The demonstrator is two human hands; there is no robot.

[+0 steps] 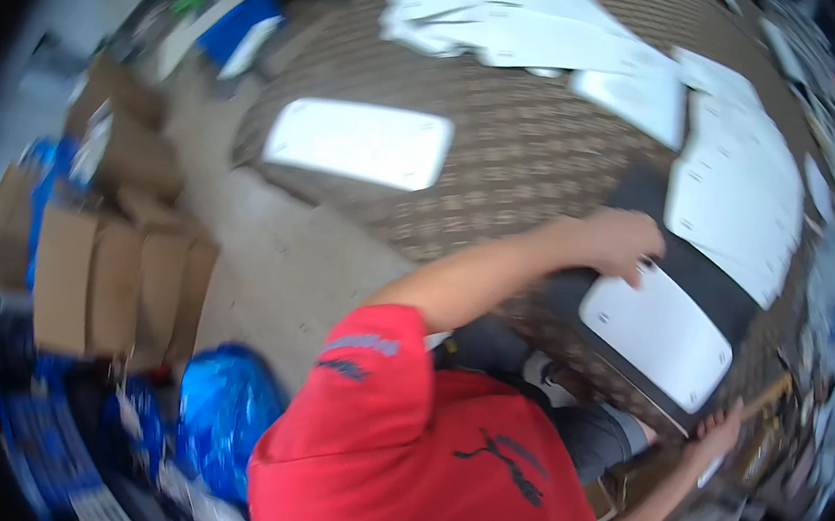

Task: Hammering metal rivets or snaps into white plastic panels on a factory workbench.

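The panel (657, 334) lay on the black mat (712, 284), at the right end of the table's (512, 119) near edge; it wanted keeping flat and steady, I judged. At its far left corner was the left hand (630, 246), fingers curled, pinching what I couldn't tell. The right hand (717, 433) curled beside the mat's near corner, its hold unclear.

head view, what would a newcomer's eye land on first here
Likely the bright red shirt, filling the lower middle. Next, the white panel on the dark sheet at right, with the left hand at its top corner; then the shiny blue plastic bundle at lower left.
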